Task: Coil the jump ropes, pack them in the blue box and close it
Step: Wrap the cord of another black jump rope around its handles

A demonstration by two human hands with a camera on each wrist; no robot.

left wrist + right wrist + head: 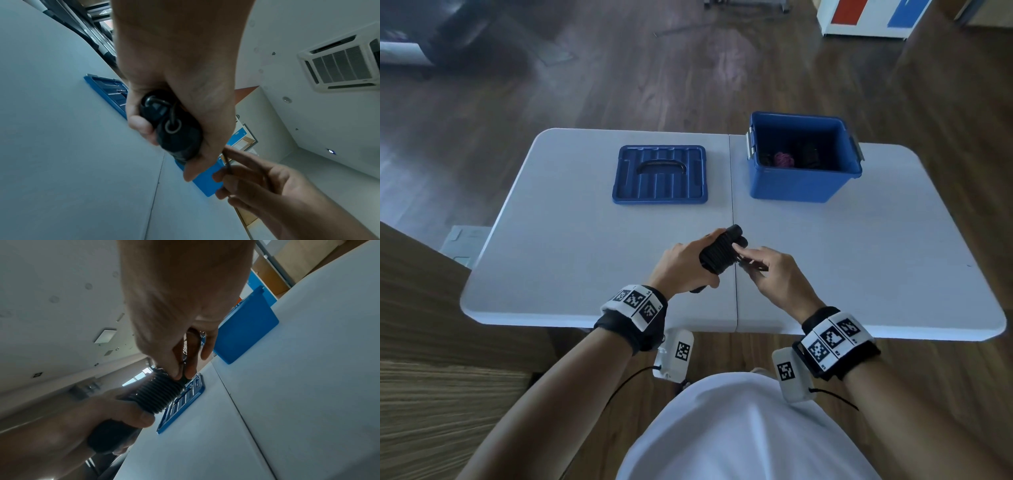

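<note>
My left hand [688, 267] grips the two handles of a black jump rope [719, 255], with the cord wound in tight turns around them [158, 394]. The handle ends show between my left fingers [170, 126]. My right hand [763, 265] pinches the loose end of the cord [183, 371] against the coil, thumb and forefinger together. Both hands hover over the near middle of the white table [571, 246]. The open blue box [803, 183] stands at the far right, with a pink coiled rope [783, 159] and dark ropes inside. Its blue lid [660, 174] lies flat to the box's left.
The table has a seam down its middle [732, 212]. A white cabinet with red and blue panels [866, 17] stands on the wooden floor far behind. The table's near edge is just in front of my body.
</note>
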